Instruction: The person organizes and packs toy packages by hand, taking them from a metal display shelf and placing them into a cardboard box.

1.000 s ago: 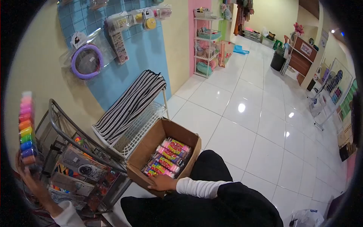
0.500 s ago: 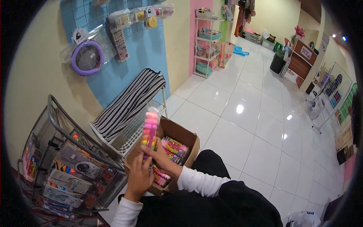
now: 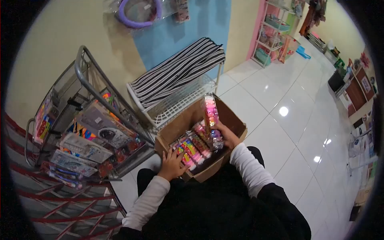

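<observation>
A brown cardboard box (image 3: 227, 108) stands open in front of my knees. Inside lie several clear-wrapped packs of colourful pieces (image 3: 188, 149), mostly pink, with yellow and red labels. My right hand (image 3: 227, 135) grips a long clear-wrapped pack of stacked pink and orange pieces (image 3: 210, 111), tilted upright over the far right part of the box. What exactly the pieces are I cannot make out. My left hand (image 3: 173, 165) rests at the box's near left edge, its fingers spread on the packs inside.
Left of the box stands a grey metal rack (image 3: 90, 84) with packaged goods. Behind the box is a low white shelf (image 3: 160, 118) topped by a striped cloth (image 3: 180, 72). White floor tiles (image 3: 276, 148) extend to the right. A white shelf unit (image 3: 266, 44) stands farther back.
The view has swung left and down. My hands have parted: the left left the pack and went down onto the packs in the box, while the right lowered the held pack towards the box.
</observation>
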A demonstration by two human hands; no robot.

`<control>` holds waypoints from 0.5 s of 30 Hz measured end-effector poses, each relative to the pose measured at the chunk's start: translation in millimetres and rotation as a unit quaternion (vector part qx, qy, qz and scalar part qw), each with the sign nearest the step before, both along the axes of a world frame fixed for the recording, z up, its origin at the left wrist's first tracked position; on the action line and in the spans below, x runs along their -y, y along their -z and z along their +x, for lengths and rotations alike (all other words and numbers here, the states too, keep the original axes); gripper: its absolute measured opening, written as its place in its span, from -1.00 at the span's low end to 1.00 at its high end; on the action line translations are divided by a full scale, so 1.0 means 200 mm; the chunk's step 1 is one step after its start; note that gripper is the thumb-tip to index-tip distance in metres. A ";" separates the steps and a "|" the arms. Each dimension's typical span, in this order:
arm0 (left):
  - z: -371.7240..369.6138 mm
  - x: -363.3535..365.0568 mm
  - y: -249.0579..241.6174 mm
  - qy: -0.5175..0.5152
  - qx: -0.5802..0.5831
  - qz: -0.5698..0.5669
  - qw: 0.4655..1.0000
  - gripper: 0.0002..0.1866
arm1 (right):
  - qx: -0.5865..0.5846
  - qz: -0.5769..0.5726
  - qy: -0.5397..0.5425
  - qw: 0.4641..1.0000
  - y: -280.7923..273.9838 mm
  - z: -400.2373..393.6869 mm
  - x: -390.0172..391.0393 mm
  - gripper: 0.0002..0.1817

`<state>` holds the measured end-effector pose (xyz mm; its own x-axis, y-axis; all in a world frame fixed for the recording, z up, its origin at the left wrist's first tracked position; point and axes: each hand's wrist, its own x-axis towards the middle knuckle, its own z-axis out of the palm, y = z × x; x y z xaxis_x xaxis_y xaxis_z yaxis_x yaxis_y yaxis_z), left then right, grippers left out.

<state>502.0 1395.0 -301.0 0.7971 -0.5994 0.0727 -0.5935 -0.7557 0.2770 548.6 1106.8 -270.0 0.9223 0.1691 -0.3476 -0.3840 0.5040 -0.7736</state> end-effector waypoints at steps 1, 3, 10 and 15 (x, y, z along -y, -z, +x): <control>0.00 0.00 0.00 -0.001 -0.010 0.001 1.000 -0.31 | -0.042 -0.030 -0.034 0.998 0.02 0.02 0.04 -0.48; 0.01 0.00 0.00 -0.004 -0.032 0.004 0.999 -0.30 | -0.078 -0.034 -0.067 0.994 0.10 0.12 0.09 -0.54; 0.03 0.00 0.01 -0.008 -0.104 0.000 0.995 -0.27 | -0.137 -0.243 -0.082 0.957 0.39 0.39 0.16 -0.67; 0.06 0.02 0.01 -0.006 -0.098 -0.014 0.995 -0.28 | -0.121 -0.284 -0.105 0.945 0.85 0.48 0.33 -0.58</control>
